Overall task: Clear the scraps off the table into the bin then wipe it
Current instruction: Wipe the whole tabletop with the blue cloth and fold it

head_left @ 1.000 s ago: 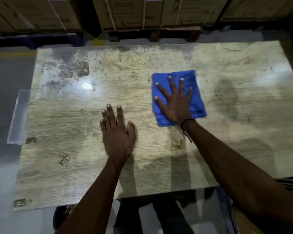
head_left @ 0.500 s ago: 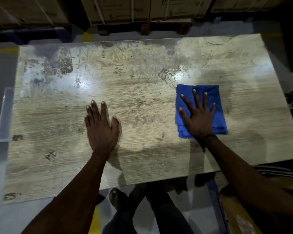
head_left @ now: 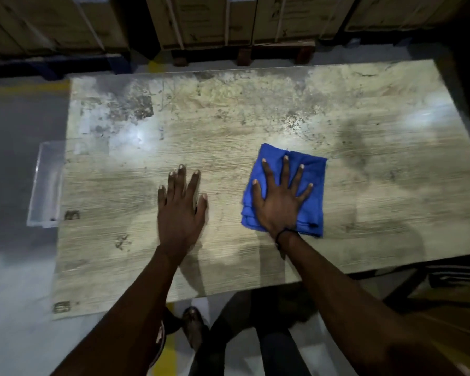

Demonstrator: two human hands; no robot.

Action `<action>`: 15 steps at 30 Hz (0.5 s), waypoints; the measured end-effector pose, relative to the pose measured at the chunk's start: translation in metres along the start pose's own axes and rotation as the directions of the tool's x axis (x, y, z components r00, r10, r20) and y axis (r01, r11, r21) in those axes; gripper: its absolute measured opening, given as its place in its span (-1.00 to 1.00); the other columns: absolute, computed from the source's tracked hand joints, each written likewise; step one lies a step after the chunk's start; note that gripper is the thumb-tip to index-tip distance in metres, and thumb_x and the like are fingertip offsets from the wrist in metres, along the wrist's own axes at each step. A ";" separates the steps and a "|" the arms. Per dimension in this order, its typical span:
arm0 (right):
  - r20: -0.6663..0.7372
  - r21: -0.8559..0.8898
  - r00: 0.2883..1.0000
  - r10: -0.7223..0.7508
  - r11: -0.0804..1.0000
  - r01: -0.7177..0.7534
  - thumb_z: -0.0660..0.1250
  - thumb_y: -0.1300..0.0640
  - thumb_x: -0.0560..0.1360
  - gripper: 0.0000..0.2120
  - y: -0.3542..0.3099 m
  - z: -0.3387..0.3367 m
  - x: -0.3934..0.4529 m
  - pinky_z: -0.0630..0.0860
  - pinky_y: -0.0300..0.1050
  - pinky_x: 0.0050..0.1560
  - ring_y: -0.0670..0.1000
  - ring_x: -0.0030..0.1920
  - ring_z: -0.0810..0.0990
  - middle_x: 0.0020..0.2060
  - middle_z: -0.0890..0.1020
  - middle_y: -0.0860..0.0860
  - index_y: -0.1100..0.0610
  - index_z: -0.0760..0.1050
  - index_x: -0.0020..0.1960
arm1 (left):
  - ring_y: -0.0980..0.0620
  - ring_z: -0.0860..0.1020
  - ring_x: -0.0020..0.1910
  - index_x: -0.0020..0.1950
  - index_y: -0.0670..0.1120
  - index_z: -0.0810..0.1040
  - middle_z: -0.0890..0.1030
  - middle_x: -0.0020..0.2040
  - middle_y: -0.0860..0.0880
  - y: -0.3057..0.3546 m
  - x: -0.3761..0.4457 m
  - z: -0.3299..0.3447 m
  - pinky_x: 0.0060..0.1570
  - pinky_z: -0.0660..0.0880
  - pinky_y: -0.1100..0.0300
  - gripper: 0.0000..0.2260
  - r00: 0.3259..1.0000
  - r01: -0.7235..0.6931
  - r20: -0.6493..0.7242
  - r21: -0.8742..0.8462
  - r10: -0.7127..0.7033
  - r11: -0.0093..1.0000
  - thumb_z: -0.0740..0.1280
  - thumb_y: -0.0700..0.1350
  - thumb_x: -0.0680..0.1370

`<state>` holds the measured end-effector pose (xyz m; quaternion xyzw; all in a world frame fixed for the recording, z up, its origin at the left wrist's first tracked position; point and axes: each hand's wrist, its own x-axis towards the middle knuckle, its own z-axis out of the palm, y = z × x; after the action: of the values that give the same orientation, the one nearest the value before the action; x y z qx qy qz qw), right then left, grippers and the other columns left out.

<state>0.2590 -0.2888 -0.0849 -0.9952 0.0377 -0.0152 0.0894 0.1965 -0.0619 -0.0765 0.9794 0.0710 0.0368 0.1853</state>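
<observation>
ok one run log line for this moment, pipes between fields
phase: wiping | right hand flat on blue cloth | left hand flat on table | no scraps seen

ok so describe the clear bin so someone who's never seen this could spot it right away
Start at the big worn wooden table that fills the middle of the view, and follow it to its left edge. The clear bin sits just off that edge, lower than the tabletop, over the grey floor. It is the only see-through plastic thing there, unlike the brown cardboard boxes stacked beyond the far side.
</observation>
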 end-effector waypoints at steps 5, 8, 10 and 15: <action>-0.001 0.009 0.993 -0.118 0.993 0.118 0.04 -0.32 0.68 -0.42 -0.049 0.006 -0.044 -0.11 0.49 0.54 0.26 0.68 -0.10 0.70 -0.02 0.00 -0.26 0.08 0.66 | -0.10 0.02 0.72 0.71 0.08 0.17 0.04 0.74 0.00 -0.058 -0.035 -0.021 0.61 0.07 -0.16 -0.48 0.999 -0.034 -0.005 -0.025 0.034 0.999 0.09 0.08 0.73; 0.013 0.028 0.980 -0.197 0.980 0.197 0.05 -0.31 0.68 -0.44 -0.069 0.003 -0.077 -0.12 0.47 0.55 0.25 0.68 -0.10 0.70 -0.02 0.00 -0.25 0.11 0.66 | -0.11 0.04 0.71 0.71 0.05 0.18 0.07 0.73 -0.02 -0.069 -0.055 -0.025 0.60 0.09 -0.15 -0.48 0.998 -0.054 0.015 -0.073 0.056 0.996 0.08 0.06 0.73; 0.047 0.028 0.969 -0.242 0.970 0.241 0.04 -0.31 0.69 -0.43 -0.075 -0.001 -0.098 -0.12 0.48 0.55 0.25 0.68 -0.12 0.70 -0.04 -0.01 -0.26 0.08 0.66 | -0.15 0.09 0.70 0.70 0.02 0.23 0.12 0.72 -0.05 -0.067 -0.065 -0.030 0.59 0.12 -0.17 -0.48 0.999 -0.028 0.028 -0.108 0.031 0.994 0.08 0.04 0.72; 0.204 0.068 0.925 -0.321 0.947 0.314 0.02 -0.37 0.66 -0.43 -0.068 -0.018 -0.132 -0.15 0.48 0.53 0.24 0.68 -0.14 0.70 -0.07 -0.07 -0.34 0.05 0.64 | -0.24 0.25 0.63 0.61 -0.11 0.39 0.31 0.65 -0.17 -0.049 -0.075 -0.047 0.57 0.23 -0.19 -0.48 0.991 0.094 0.113 -0.194 -0.073 0.977 0.08 0.03 0.68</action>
<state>0.1318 -0.2151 -0.0579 -0.9823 -0.1338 0.0763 0.1064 0.1120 -0.0111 -0.0542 0.9528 0.0980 -0.0160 0.2869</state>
